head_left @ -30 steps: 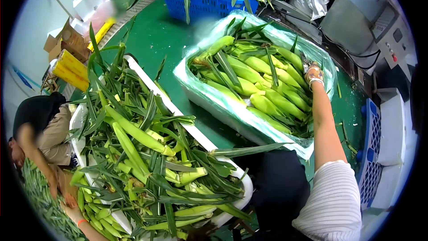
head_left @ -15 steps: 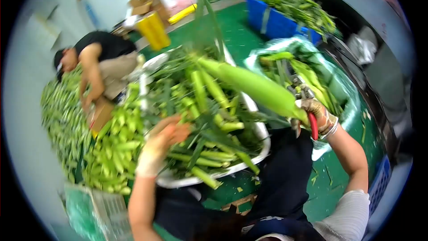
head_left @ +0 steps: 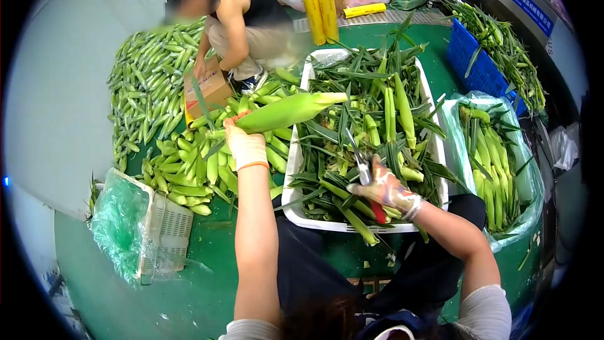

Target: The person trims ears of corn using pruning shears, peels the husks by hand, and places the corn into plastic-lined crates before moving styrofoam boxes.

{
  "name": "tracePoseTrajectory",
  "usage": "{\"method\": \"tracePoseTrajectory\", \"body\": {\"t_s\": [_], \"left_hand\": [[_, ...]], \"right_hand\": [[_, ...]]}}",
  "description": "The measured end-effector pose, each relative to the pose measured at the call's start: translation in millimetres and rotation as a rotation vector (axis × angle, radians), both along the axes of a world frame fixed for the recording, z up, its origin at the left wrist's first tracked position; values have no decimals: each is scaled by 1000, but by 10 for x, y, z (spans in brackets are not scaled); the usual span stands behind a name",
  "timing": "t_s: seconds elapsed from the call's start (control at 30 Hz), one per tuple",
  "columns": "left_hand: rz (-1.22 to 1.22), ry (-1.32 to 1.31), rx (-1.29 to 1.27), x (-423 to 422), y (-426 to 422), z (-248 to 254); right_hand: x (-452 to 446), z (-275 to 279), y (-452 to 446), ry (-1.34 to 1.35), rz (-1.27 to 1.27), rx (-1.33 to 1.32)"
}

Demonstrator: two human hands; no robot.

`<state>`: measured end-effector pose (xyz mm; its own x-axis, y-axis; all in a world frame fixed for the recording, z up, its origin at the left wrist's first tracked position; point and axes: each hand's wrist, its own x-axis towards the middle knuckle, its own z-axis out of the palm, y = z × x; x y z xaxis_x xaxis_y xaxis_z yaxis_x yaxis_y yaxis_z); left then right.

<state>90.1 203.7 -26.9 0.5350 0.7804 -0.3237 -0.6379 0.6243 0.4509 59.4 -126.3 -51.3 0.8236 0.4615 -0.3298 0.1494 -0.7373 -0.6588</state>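
My left hand (head_left: 245, 146), in a pale glove, grips a green ear of corn (head_left: 284, 112) by one end. The ear points right, its cut pale end over the tub, and my hand is above a heap of husked-in corn ears (head_left: 211, 170). In my right hand (head_left: 385, 189), wearing a patterned glove, is a pair of pruning shears (head_left: 363, 171) with red handles, blades pointing up and away. That hand is over the near part of a white tub (head_left: 292, 190), which is full of leaves, husks and cut stalk pieces.
A co-worker (head_left: 242, 22) crouches at the back left beside a cardboard box (head_left: 214, 91) and a large pile of wrapped corn (head_left: 151, 88). A bag-lined container of corn (head_left: 535, 198) stands right, before a blue crate (head_left: 469, 56). A white basket (head_left: 170, 239) sits at front left.
The ear of corn has passed from my right side to my left hand, over the left heap. My right hand has moved left over the tub with the shears. The camera view has turned.
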Motion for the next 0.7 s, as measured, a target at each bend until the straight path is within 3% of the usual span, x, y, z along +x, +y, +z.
{"method": "tracePoseTrajectory", "body": {"t_s": [0.03, 0.1, 0.13, 0.17, 0.27, 0.37, 0.4, 0.43, 0.47, 0.5, 0.53, 0.63, 0.67, 0.7], "left_hand": [[1, 6, 0, -17, -24, -9], [-26, 78, 81, -76, -150, -25], [-95, 119, 138, -93, -152, -111], [-90, 142, 150, -84, -212, -160], [-53, 111, 124, -34, -332, -158], [-17, 180, 171, -32, -365, -79], [-79, 130, 215, -26, -255, -97], [-137, 75, 254, -18, -213, -118], [-312, 251, 363, -100, -310, 129], [-307, 245, 362, -61, -377, 122], [-446, 262, 427, -10, -499, 78], [-738, 225, 418, 32, -1077, 140], [-805, 123, 411, 41, -1177, 146], [-873, 20, 400, 43, -1241, 144]], "right_hand": [[6, 345, 120, 161, 6, 106], [150, 72, 347, -63, -38, 192], [227, 197, 409, 66, -49, 255], [291, 159, 514, -22, -66, 354], [382, 166, 497, -148, -89, 325], [293, -3, 303, -41, -121, 180], [327, -273, 159, -145, -99, 89], [192, 160, 45, 98, -126, 123], [215, 1, -52, 271, -191, 388], [243, -156, -144, 446, -254, 657], [251, -110, -119, 229, -192, 656], [256, -79, -22, 235, -109, 745], [246, -46, 8, 141, -84, 611], [171, 26, 18, 202, -99, 721]]}}
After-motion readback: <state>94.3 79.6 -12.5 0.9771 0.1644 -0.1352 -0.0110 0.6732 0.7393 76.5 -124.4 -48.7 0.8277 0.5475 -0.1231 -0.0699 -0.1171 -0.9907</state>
